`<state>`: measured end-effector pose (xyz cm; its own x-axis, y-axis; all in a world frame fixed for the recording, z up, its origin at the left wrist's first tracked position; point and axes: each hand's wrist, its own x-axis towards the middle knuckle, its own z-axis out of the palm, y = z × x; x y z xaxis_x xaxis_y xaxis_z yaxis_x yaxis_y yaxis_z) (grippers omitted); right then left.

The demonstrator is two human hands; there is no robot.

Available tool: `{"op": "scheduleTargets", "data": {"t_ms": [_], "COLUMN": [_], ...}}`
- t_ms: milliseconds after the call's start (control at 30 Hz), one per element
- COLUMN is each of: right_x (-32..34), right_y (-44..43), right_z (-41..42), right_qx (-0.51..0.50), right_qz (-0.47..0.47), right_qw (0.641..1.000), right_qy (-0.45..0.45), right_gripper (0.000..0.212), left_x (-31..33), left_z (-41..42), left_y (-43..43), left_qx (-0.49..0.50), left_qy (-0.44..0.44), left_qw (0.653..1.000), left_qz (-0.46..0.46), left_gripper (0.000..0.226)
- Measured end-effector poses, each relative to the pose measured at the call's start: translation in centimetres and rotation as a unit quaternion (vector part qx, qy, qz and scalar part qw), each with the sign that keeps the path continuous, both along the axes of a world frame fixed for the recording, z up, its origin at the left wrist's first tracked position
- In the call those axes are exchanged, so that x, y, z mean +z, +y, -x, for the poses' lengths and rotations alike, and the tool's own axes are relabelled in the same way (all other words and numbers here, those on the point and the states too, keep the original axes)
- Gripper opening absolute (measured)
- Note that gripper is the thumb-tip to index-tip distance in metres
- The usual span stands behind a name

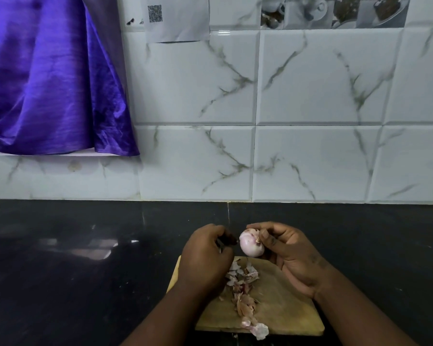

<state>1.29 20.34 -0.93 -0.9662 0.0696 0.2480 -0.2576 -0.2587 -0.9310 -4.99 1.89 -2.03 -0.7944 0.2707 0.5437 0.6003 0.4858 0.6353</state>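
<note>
A white tiled wall (310,108) with grey marble veining filled the far side of the scene, and below it ran a glossy black counter (73,283). A purple cloth (48,78) hung in folds at the far left, its hem ending above the counter. Right of the cloth, high on the wall, a sheet of paper (178,21) with a printed square code was stuck to the tiles.

At the near edge of the counter lay a wooden chopping board (283,308), set a little askew. Both forearms came in from the near side and crossed over it.

The right hand (290,258) was raised above the far right corner of the board, palm turned up and leftward. Its thumb and curled fingers grasped the onion (250,245), which was pale pink, mostly stripped of skin, and held clear of the board just above its far edge.

The left hand (205,253) hovered just to the left of the onion, knuckles up, its fingers clenched around a dark object (229,239). That thing pointed toward the onion and nearly met it; I could not tell what it was, nor whether it touched the onion.

A heap of papery peelings (243,283) lay scattered down the middle of the board, from beneath the hands to the near edge, where one pink scrap hung over the rim.
</note>
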Motion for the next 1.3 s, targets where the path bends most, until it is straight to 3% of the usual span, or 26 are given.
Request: {"op": "scheduleTargets", "data": {"t_ms": [167, 267, 467, 800, 1067, 1300], "right_x": [0.1, 0.0, 0.0, 0.0, 0.1, 0.0], "right_y": [0.1, 0.2, 0.5, 0.3, 0.0, 0.0], "right_z": [0.1, 0.1, 0.0, -0.3, -0.3, -0.1], "right_qx": [-0.052, -0.068, -0.087, -0.091, -0.089, -0.094], "right_qz": [-0.044, -0.059, -0.113, -0.144, -0.141, -0.140], "right_qw": [0.998, 0.996, 0.989, 0.984, 0.986, 0.986], "right_qy": [-0.009, -0.014, -0.024, -0.051, -0.028, -0.004], "right_gripper": [0.040, 0.035, 0.029, 0.028, 0.027, 0.024], "left_x": [0.2, 0.4, 0.4, 1.0, 0.3, -0.2], "left_z": [-0.4, -0.5, -0.1, -0.1, -0.1, -0.1], "left_y": [0.1, 0.2, -0.2, -0.3, 0.4, 0.8], "left_qx": [-0.060, -0.098, -0.107, -0.131, -0.088, -0.070], "left_qy": [0.009, 0.069, 0.179, 0.237, 0.222, 0.030], "left_qw": [0.997, 0.990, 0.977, 0.955, 0.969, 0.994], "left_qz": [-0.057, -0.070, 0.044, 0.122, 0.067, -0.082], "left_gripper": [0.014, 0.020, 0.023, 0.022, 0.015, 0.005]}}
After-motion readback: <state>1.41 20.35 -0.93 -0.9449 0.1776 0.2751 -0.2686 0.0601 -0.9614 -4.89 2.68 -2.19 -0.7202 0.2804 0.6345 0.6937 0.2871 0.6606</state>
